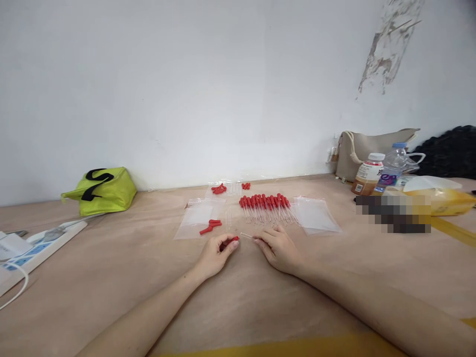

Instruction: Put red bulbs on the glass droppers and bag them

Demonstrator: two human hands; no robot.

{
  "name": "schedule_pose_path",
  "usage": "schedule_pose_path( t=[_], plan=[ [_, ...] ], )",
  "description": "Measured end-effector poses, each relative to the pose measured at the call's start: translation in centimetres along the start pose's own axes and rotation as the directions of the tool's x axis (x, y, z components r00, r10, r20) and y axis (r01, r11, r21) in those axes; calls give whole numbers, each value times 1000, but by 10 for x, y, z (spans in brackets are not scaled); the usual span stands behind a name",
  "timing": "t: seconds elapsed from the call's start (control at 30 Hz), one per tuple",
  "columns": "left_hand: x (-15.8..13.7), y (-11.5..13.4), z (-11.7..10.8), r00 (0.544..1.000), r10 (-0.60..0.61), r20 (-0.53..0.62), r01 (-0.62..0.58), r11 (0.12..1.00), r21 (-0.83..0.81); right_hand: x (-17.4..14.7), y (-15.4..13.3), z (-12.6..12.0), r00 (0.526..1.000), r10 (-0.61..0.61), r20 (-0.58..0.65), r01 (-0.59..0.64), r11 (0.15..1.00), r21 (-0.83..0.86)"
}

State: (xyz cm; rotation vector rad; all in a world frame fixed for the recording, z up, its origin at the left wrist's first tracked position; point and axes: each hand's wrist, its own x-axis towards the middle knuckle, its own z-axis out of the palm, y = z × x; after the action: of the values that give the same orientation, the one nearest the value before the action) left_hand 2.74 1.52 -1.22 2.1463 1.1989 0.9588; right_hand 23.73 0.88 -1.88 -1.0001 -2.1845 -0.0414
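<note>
My left hand (216,255) pinches a red rubber dropper bulb (235,238) between thumb and fingers. Facing it, a clear glass dropper tube (246,235) sticks out of the closed fingers of my right hand (278,249). A small gap separates the tube's end from the bulb. Beyond my right hand lies a row of droppers (265,203), red bulbs fitted on clear tubes. A few loose red bulbs (210,226) rest on a clear plastic bag (193,218) beyond my left hand, and loose clear tubes (228,217) lie beside them.
Another clear bag (318,214) lies right of the row. More red bulbs (218,189) are near the wall. A yellow-green bag (107,191) and power strip (40,253) stand left; a drink bottle (368,174), water bottle (390,166) and beige bag (372,144) stand right.
</note>
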Motion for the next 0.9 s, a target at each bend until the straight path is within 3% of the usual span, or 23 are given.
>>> schedule_pose_path(
  t=[0.3,0.5,0.77,0.9],
  plan=[
    [3,0,0,1000,12,20,-11,999,-44,0,-5,2,1000,-30,-5,30,999,-30],
    [1,0,-4,996,86,-3,-85,996,23,2,-2,-2,992,-77,101,72,996,52],
    [-14,14,-8,946,219,241,-249,963,106,-3,6,-10,976,-141,165,125,987,99],
    [-16,16,-6,939,246,240,-292,940,178,-5,-1,-9,986,-103,130,104,995,3]
  ],
)
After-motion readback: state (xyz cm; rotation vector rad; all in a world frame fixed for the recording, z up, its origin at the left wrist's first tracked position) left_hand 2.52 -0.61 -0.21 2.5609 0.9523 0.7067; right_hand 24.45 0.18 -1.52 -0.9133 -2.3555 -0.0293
